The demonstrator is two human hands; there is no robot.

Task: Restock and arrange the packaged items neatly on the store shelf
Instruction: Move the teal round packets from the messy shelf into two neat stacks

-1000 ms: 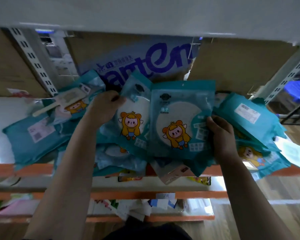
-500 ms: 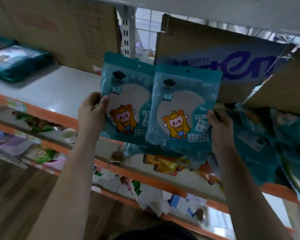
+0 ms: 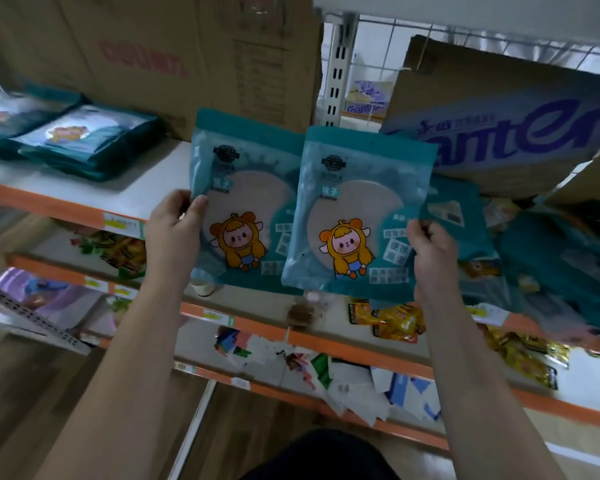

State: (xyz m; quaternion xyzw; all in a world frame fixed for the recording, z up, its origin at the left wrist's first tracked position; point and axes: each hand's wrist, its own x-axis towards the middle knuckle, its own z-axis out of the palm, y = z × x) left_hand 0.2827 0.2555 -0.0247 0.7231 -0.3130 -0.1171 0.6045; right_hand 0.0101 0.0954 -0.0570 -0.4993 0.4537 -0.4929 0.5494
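Two teal packets are held up side by side in front of the shelving, off the shelf and upright, each printed with a cartoon figure in a yellow hood and a pale round item seen through a clear window. The left packet (image 3: 245,202) is pinched at its left edge by the left hand (image 3: 174,233), thumb on the front face. The right packet (image 3: 357,216) is gripped at its lower right edge by the right hand (image 3: 433,251), fingers curled around it; its left edge overlaps the left packet's right edge. More teal packets seem to be fanned out behind the right packet, though whether the right hand grips them too cannot be told. On the white top shelf (image 3: 146,181) with an orange front edge, a flat stack (image 3: 84,143) of teal packets lies at the far left, well apart from the held ones. A brown box (image 3: 187,53) with red print stands behind the stack. To the right, a box with blue lettering (image 3: 520,123) leans at a tilt, and below it a loose heap (image 3: 561,265) of teal packets is spread over the shelf's right part. On the lower shelves, yellow sachets (image 3: 395,323) and scattered paper packs (image 3: 354,382) are seen.
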